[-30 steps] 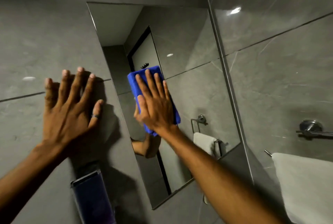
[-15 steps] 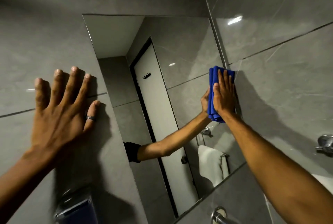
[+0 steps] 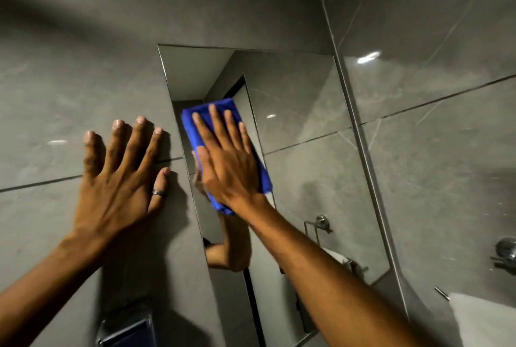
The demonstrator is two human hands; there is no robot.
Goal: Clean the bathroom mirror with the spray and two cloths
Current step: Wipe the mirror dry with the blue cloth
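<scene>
Both forearms are bare, with no sleeve showing up to the frame's edge. The left hand wears a dark metal ring on its thumb. The right hand wears nothing. Fingernails are short and unpainted.

Right hand presses blue cloth flat on mirror; left hand spread on wall tile.

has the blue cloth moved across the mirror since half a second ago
Yes. The folded blue cloth, under the right hand, went from the mirror's right edge back to its left edge.
</scene>
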